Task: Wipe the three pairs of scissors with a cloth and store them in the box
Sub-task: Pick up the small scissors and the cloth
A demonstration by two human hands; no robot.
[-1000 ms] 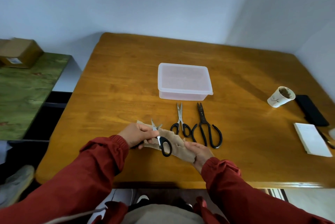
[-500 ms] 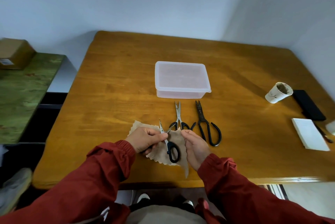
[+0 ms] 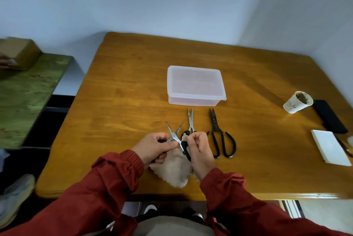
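Note:
My left hand [image 3: 155,147] grips one handle of a small pair of scissors [image 3: 174,135] with black handles, its silver blades spread apart and pointing away from me. My right hand [image 3: 200,149] pinches the beige cloth [image 3: 176,170] by the scissors' other handle; the cloth bunches and hangs under both hands. A second small pair of scissors [image 3: 190,121] lies shut on the wooden table [image 3: 124,102] just beyond my right hand. A large dark pair of shears [image 3: 219,134] lies to its right. The translucent plastic box [image 3: 194,85] stands behind them with its lid on.
A paper cup [image 3: 298,102], a black phone [image 3: 329,116] and a white pad [image 3: 330,147] sit at the table's right edge. A green-topped side table [image 3: 24,98] with a cardboard box [image 3: 21,52] stands to the left. The table's near edge runs just below my wrists.
The cloth lay spread under the scissors; now it is bunched beneath my hands. My right hand came up from the cloth's edge to the scissors' handle, and the blades are lifted higher.

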